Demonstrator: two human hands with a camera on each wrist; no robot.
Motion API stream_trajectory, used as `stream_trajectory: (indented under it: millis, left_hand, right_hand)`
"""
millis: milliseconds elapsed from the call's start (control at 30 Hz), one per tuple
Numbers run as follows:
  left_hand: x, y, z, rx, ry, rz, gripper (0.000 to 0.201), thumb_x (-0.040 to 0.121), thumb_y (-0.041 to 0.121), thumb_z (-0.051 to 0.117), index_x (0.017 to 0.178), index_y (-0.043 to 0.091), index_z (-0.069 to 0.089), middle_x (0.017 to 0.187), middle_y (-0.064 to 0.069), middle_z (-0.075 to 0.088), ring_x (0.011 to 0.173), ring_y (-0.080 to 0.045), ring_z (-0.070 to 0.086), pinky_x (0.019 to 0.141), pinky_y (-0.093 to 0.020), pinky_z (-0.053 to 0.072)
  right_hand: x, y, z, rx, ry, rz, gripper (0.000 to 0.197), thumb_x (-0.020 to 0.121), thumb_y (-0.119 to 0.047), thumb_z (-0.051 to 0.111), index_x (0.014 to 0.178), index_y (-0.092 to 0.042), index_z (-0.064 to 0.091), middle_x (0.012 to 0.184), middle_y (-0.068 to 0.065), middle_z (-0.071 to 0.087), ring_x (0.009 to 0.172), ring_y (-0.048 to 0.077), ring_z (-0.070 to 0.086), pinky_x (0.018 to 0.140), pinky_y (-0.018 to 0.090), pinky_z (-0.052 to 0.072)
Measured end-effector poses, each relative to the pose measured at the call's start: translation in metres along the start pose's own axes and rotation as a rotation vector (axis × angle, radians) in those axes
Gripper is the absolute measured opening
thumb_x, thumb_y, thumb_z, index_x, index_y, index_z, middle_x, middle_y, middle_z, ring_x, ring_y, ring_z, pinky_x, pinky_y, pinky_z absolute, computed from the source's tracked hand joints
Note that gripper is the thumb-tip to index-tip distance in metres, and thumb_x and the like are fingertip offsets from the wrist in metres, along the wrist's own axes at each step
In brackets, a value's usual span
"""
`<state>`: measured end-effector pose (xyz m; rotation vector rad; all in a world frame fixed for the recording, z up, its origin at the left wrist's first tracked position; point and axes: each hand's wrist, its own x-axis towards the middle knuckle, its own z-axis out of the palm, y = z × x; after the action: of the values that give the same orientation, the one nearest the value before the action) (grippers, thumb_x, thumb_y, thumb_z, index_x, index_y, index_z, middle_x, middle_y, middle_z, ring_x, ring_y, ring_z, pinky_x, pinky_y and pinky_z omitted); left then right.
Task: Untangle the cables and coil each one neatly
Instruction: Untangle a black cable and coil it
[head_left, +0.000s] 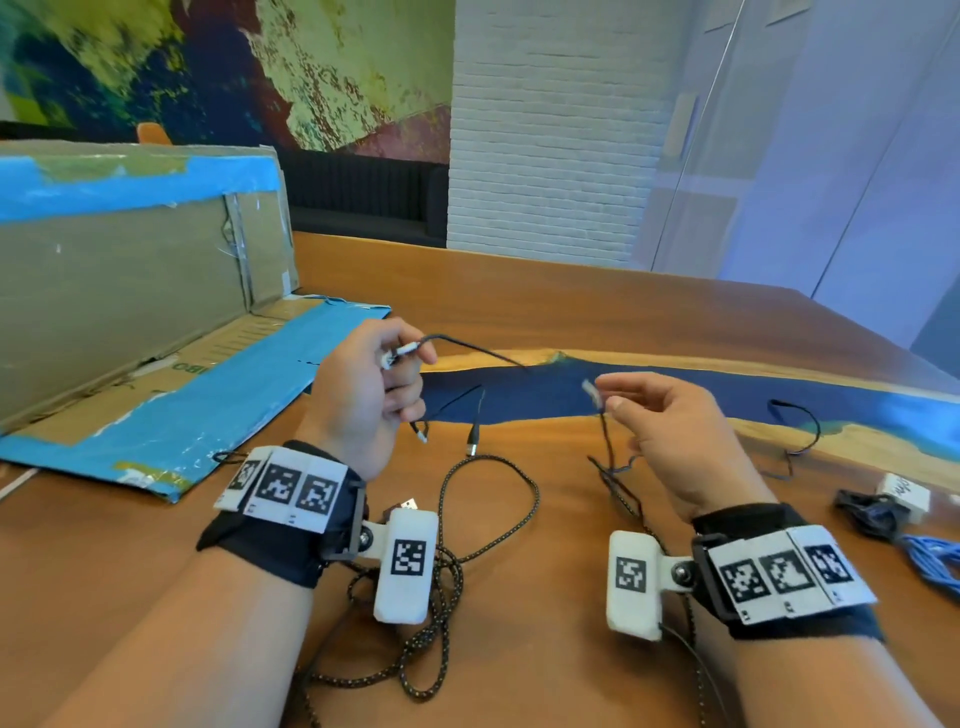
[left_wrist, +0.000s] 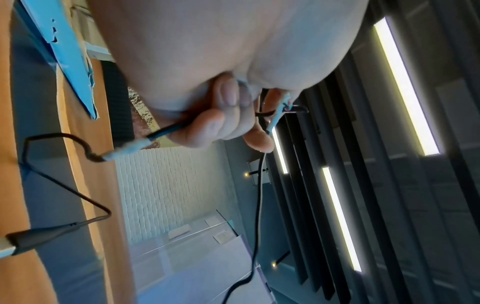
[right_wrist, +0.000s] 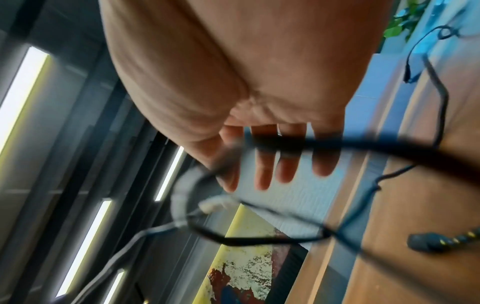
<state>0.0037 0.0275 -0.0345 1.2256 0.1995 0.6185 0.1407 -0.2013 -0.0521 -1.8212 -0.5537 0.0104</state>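
Observation:
My left hand is raised over the table and grips a thin black cable near its white plug. In the left wrist view the fingers curl round this cable, and a white-tipped end sticks out below them. My right hand pinches another white plug between thumb and index finger, and its thin black lead hangs down to the table. The right wrist view shows blurred cable crossing the straight fingers. A braided black-and-gold cable lies in loose loops between my wrists.
A cardboard box with blue tape stands at the left, its flap flat on the wooden table. At the right edge lie a black cable loop, a black bundle with a white adapter and a blue coil.

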Motion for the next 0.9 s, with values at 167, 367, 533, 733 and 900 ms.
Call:
stream_trajectory:
  millis: [167,367,533,733,900]
  left_hand:
    - [-0.006,-0.014,0.013,0.255,-0.114,-0.011,0.039,0.098,0.017,0.046,0.06,0.015,0.054,0.052,0.005,0.021,0.048,-0.016,0.017,0.049,-0.033,0.016]
    - [-0.012,-0.014,0.024,0.316,-0.185,0.017,0.049,0.098,0.014,0.044,0.05,0.022,0.038,0.059,-0.001,0.015,0.053,-0.019,0.009,0.05,-0.033,0.01]
    - [-0.009,-0.006,0.016,0.092,-0.076,0.04,0.033,0.094,0.01,0.041,0.063,0.018,0.034,0.063,-0.003,0.01,0.052,-0.018,0.007,0.047,-0.032,0.011]
    - [-0.004,-0.009,0.011,0.182,-0.043,0.141,0.028,0.107,0.017,0.046,0.081,0.012,0.057,0.058,0.003,0.027,0.049,-0.015,0.017,0.049,-0.033,0.011]
    - [0.0,-0.013,0.007,0.376,0.076,0.307,0.02,0.102,0.021,0.059,0.086,0.011,0.068,0.052,0.012,0.04,0.046,-0.007,0.033,0.051,-0.024,0.027]
  right_hand:
    - [-0.013,-0.018,0.009,0.108,-0.058,-0.211,0.032,0.098,-0.019,0.066,0.123,-0.038,0.07,0.125,-0.02,0.069,0.123,-0.004,0.058,0.109,0.034,0.045]
    - [-0.034,-0.022,0.057,0.189,-0.381,-0.208,0.023,0.097,-0.01,0.068,0.118,-0.019,0.071,0.082,0.0,0.075,0.07,0.012,0.07,0.07,0.024,0.055]
    - [-0.035,-0.022,0.059,0.097,-0.407,-0.13,0.024,0.105,-0.019,0.057,0.096,-0.015,0.079,0.053,-0.009,0.046,0.044,0.004,0.035,0.044,0.016,0.031]
    - [-0.03,-0.027,0.044,0.12,-0.433,-0.08,0.037,0.109,-0.03,0.047,0.086,-0.016,0.072,0.054,-0.007,0.033,0.048,0.011,0.025,0.046,0.023,0.026]
    - [-0.022,-0.027,0.025,0.154,-0.202,-0.187,0.015,0.096,-0.023,0.07,0.083,-0.017,0.076,0.062,-0.006,0.056,0.056,0.005,0.046,0.055,0.014,0.04]
